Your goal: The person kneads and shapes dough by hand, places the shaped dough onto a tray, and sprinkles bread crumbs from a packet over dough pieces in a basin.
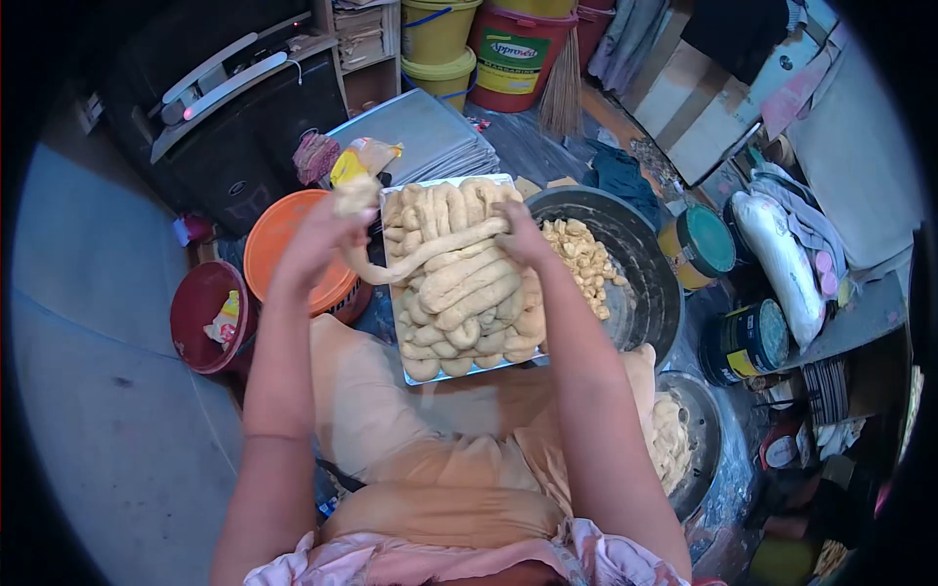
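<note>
A long rope of pale dough (430, 252) stretches across the top of a piled tray, gripped at both ends. My left hand (327, 239) is closed round its left end, beyond the tray's left side; a blurred lump of dough shows above the fingers. Over the right side of the pile, my right hand (523, 236) pinches the other end. Many thick dough rolls (474, 288) lie stacked on the light-rimmed tray (398, 327), which sits at my knees. Right of my right hand, small dough pieces (583, 262) fill part of a large dark basin (653, 269).
An orange bucket (278, 244) and a dark red bucket (186, 313) stand at the left. Stacked flat trays (420, 127) lie ahead. A metal basin (707, 439) with dough strips (670, 435) is beside my right leg. Lidded tubs (705, 244) line the right.
</note>
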